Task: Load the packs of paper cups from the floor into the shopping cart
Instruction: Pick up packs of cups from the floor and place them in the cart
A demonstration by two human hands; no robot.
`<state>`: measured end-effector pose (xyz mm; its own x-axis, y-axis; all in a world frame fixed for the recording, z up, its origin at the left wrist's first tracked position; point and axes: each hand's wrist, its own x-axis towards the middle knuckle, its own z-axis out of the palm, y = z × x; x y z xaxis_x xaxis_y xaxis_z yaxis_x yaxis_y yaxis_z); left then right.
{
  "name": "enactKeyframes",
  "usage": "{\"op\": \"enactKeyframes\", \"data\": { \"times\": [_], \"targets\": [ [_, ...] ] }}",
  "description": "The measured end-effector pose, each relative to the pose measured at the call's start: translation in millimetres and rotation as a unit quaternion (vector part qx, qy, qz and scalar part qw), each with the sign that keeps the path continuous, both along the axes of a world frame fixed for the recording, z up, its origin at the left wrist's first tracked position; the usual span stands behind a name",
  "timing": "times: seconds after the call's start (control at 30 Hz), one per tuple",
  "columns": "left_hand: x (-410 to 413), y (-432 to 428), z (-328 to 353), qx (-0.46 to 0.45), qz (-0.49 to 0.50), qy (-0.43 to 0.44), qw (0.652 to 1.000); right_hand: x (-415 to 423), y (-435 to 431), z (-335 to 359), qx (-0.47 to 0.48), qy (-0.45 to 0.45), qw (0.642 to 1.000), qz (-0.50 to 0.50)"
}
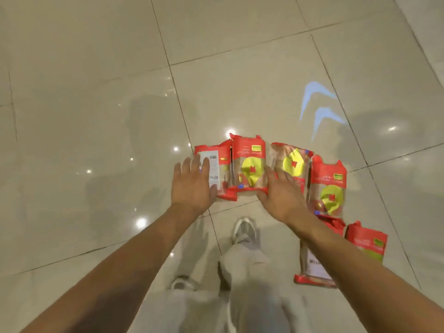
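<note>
View from the head, looking down at a glossy beige tiled floor [96, 92] with six red packs of paper cups lying on it. All places are given from the central pack [249, 164], a red and clear pack with a yellow disc printed on it, lying between the two hands.

Nearest the camera, below the central pack, are the person's pale trousers [240, 272] and two light shoes, one forward [245, 230] and one further back to the left [180, 283]. Below and right of the central pack, a label-side-up pack [314, 267] lies partly hidden under the right forearm. Just right of that is another red pack [367, 241].

The left hand [192, 183] reaches in at the lower left of the central pack, fingers straight and spread wide over the leftmost pack [213, 164], which shows a white label. The right hand [281, 195] is flat and wide at the central pack's right edge, partly covering the neighbouring pack [292, 162]. Neither hand grips anything; whether they touch the packs is unclear.

Further right lies a fourth pack in the row [329, 186]. Beyond, to the upper right, two pale blue chevrons [317, 97] mark the floor.
</note>
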<state>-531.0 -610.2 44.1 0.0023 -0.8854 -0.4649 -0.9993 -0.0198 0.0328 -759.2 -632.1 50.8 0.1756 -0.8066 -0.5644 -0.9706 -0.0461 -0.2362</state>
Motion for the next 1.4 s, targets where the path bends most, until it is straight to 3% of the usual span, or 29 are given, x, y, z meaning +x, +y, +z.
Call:
{"op": "enactKeyframes", "data": {
  "times": [0.1, 0.17, 0.27, 0.33, 0.37, 0.43, 0.57, 0.73, 0.93, 1.13, 1.27, 1.4],
  "targets": [
    [8, -18, -130, 0.047, 0.105, 0.059, 0.992, -10, -38, -123, 0.062, -0.068, 0.991, -0.099],
    [16, -23, -202, 0.059, 0.226, 0.149, 0.961, -16, -59, -198, 0.075, -0.11, 0.977, -0.166],
    [27, -25, -287, 0.037, 0.407, 0.261, 0.875, -21, -82, -281, 0.071, -0.189, 0.943, -0.265],
    [33, -27, -329, 0.049, 0.494, 0.369, 0.786, -24, -88, -321, 0.064, -0.242, 0.91, -0.332],
    [35, -29, -344, 0.058, 0.514, 0.414, 0.749, -24, -89, -335, 0.063, -0.263, 0.894, -0.358],
    [41, -29, -361, 0.072, 0.53, 0.451, 0.714, -21, -87, -349, 0.078, -0.292, 0.868, -0.395],
    [44, -23, -325, 0.027, 0.562, 0.432, 0.704, -7, -76, -319, 0.079, -0.324, 0.839, -0.43],
    [63, -8, -161, -0.091, 0.584, 0.443, 0.675, 22, -74, -152, 0.019, -0.336, 0.874, -0.35],
    [112, 51, 178, -0.224, 0.584, 0.482, 0.613, 79, -45, 169, -0.043, -0.416, 0.867, -0.272],
    [166, 200, 485, -0.338, 0.589, 0.446, 0.583, 144, 56, 473, -0.045, -0.483, 0.858, -0.168],
    [175, 328, 615, -0.432, 0.6, 0.381, 0.555, 187, 139, 580, -0.004, -0.538, 0.84, -0.066],
    [161, 471, 675, -0.508, 0.642, 0.299, 0.49, 234, 231, 628, 0.076, -0.572, 0.816, 0.04]
  ]
}}
